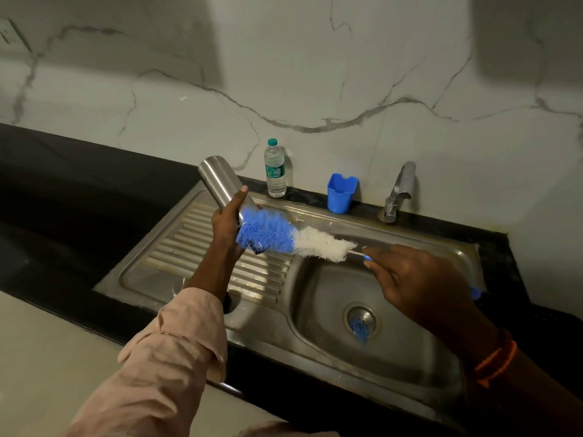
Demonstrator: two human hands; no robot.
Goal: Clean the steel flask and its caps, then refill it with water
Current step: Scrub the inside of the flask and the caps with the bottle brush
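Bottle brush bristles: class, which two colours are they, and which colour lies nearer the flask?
Blue and white; the bottle brush shows blue bristles nearest the steel flask. Head view.

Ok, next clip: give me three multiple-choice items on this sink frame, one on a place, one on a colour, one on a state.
1. Where does the plastic bottle stand?
A. In the basin
B. On the ledge by the wall
C. On the drainboard

2. What colour are the brush bristles?
A. Blue and white
B. All green
C. Red and yellow

3. What is the left hand doing?
A. Hanging empty
B. Turning the tap
C. Gripping the flask

Answers: 1 B, it stands upright behind the sink, left of the blue cup. 2 A, blue toward the flask, white toward the right hand. 3 C, its fingers wrap the tilted steel body.
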